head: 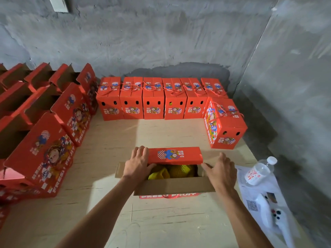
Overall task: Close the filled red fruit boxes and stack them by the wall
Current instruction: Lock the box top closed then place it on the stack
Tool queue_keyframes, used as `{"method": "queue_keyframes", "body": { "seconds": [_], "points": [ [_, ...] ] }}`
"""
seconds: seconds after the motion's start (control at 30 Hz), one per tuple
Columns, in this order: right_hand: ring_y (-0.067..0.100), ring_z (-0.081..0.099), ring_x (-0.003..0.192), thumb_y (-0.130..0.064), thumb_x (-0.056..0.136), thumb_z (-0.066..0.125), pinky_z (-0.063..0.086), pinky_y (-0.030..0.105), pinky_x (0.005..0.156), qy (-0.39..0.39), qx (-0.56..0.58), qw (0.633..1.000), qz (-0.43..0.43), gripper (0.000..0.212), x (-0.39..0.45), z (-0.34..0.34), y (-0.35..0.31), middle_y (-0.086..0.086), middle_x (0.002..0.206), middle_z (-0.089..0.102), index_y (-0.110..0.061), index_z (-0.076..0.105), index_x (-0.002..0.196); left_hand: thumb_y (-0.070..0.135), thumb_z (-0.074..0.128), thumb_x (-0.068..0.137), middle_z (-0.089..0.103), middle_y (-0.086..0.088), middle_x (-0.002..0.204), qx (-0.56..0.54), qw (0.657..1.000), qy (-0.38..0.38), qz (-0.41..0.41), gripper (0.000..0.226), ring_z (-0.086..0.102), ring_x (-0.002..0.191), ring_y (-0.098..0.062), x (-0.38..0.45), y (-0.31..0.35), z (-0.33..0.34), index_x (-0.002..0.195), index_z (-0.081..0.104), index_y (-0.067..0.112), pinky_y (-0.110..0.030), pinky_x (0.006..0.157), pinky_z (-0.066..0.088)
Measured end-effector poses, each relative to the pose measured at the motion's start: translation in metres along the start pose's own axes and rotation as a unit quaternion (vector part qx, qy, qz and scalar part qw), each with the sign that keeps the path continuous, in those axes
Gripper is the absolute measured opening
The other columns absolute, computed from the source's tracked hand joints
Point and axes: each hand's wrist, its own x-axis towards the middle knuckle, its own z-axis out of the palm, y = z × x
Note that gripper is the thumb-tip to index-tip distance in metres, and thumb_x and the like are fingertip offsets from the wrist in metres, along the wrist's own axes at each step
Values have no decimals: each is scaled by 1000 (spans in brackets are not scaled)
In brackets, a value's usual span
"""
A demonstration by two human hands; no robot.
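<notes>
Against the grey wall (161,42): six closed red boxes (154,98) in a row, red cord handles on top; seventh closed box (224,123) just in front of the row's right end. Along the left: open red boxes (48,111), exact count unclear. Mid-worktop (111,140): one open box (172,178), yellow net-wrapped fruit (172,171) inside, far red flap (176,155) part-folded. Left hand (138,162) gripping that flap's end; right hand (221,170) spread, on the right edge. One water bottle (259,171) at right.
</notes>
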Motion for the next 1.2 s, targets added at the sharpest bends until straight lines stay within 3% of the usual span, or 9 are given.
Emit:
{"method": "queue_keyframes", "body": {
  "seconds": [0.1,0.2,0.33,0.53,0.67,0.77,0.87,0.93,1.2],
  "points": [
    [30,66,104,-30,88,78,52,35,80,7,147,984,-95,59,-13,3,-2,13,114,71,-10,57,139,58,66,90,50,-1,138,-32,999,31,-7,65,41,136,-22,-6,2,4,132,43,15,-43,98,53],
    [14,51,134,-69,87,66,47,34,105,-84,110,965,-223,61,-28,12,-11,-7,147,59,-23,71,129,65,59,90,49,-4,149,47,998,27,-24,76,37,146,-23,-7,2,1,141,42,12,-51,125,17],
    [5,31,149,-70,96,49,46,36,111,-80,136,961,-226,61,-43,27,-3,-17,163,35,-24,70,131,47,67,87,14,-20,169,96,984,90,-121,80,3,158,-35,-33,16,-8,151,39,8,-69,120,-10],
    [3,12,156,-73,94,54,36,32,115,-96,159,951,-247,72,-50,30,5,-17,170,15,-22,57,145,-16,56,86,11,-27,166,-104,955,276,-6,64,18,152,-48,-62,27,2,147,43,-2,-68,116,31],
    [4,7,157,-82,89,52,33,35,118,-111,125,947,-273,86,-52,29,14,-16,171,10,-23,50,152,-8,59,91,30,-21,162,-94,957,271,34,50,38,139,-43,-69,18,-1,140,53,3,-65,104,45],
    [7,9,158,-81,90,51,35,43,121,-105,120,949,-272,86,-53,34,17,-11,171,16,-24,46,154,20,62,87,30,-16,164,-32,948,315,-31,54,28,151,-36,-76,-6,-5,139,54,9,-57,123,18],
    [8,9,158,-81,89,53,35,43,121,-103,127,952,-260,88,-56,38,16,-12,171,16,-26,42,157,33,71,89,22,-16,165,-206,927,269,-162,74,34,147,-37,-79,-15,-6,150,31,18,-50,120,32],
    [9,10,158,-83,85,56,34,42,121,-104,138,951,-257,92,-57,39,17,-13,171,16,-26,43,156,36,74,90,45,-10,154,-304,928,192,-99,77,57,127,-20,-82,-12,-1,151,27,27,-38,99,53],
    [7,-14,157,-100,66,52,10,38,128,-195,62,936,-286,125,-64,16,16,-7,172,-5,-24,28,162,67,56,96,27,18,165,-182,971,36,147,75,21,154,-8,-92,-17,27,156,39,25,-38,126,20]
  ]
}}
